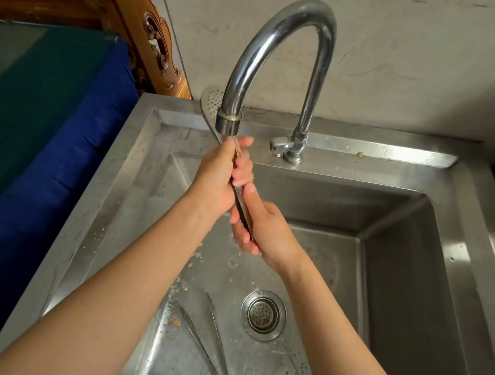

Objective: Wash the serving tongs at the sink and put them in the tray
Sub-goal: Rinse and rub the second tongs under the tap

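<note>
The steel sink (366,145) fills most of my view, with its deep basin wet and spotted. On the left of it hangs a blue cloth (44,166). The curved faucet (244,64) rises from the back rim and bends toward me, and a thin stream of water falls from its mouth onto my fingers.

My two bare arms reach in over the basin. My left hand (219,178) is wrapped around the upper part of the serving tongs (210,101), just under the spout. My right hand (266,232) grasps the lower end of the same handle, a little nearer to me, and the two hands touch. The tongs point up and to the left, and their perforated head shows behind the spout.

On the basin floor lies a thin metal tool (194,331) with two long legs, beside the round drain strainer (263,315). Small food crumbs (176,321) lie around it.
</note>
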`<state>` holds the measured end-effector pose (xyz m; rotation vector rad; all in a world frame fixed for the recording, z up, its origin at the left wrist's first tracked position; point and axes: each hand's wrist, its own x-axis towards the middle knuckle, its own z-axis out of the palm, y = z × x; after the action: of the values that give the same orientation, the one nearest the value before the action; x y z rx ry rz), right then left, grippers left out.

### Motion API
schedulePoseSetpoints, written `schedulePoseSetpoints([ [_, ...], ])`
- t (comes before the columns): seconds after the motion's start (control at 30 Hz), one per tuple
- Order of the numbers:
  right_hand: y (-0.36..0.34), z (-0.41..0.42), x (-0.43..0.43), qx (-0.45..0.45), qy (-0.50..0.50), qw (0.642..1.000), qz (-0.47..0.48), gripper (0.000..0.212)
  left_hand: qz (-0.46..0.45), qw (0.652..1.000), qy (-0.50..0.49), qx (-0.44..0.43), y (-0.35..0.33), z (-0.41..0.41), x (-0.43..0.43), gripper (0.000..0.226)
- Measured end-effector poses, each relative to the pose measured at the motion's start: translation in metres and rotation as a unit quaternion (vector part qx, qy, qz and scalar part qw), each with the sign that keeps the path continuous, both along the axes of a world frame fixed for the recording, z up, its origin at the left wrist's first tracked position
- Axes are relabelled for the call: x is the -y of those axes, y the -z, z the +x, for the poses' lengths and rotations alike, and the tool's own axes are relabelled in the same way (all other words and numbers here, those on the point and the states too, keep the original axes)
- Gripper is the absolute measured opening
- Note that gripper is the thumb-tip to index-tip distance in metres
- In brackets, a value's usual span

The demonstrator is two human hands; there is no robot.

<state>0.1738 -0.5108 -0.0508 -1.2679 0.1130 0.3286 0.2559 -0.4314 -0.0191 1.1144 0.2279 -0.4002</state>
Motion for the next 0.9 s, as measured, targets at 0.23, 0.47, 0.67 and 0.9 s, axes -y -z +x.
schedulePoseSetpoints([
  [0.23,0.012,-0.015,0.011,0.006,-0.049,0.980,0.192,0.021,-0.002,1.000,0.022,-0.012,-0.004,0.001,0.004,0.033],
  [0.47,0.022,-0.004,0.000,-0.060,0.151,0.984,-0.070,0.060,-0.019,0.994,0.064,0.091,-0.011,-0.008,0.002,0.012],
  [0.67,0.041,-0.010,-0.022,-0.047,0.275,0.947,-0.159,0.068,0.053,0.986,0.010,0.157,-0.018,-0.014,0.014,0.022],
  [0.9,0.074,-0.014,-0.009,-0.077,0.132,0.972,-0.178,0.040,0.120,0.978,0.019,0.170,-0.011,-0.012,0.017,0.029],
])
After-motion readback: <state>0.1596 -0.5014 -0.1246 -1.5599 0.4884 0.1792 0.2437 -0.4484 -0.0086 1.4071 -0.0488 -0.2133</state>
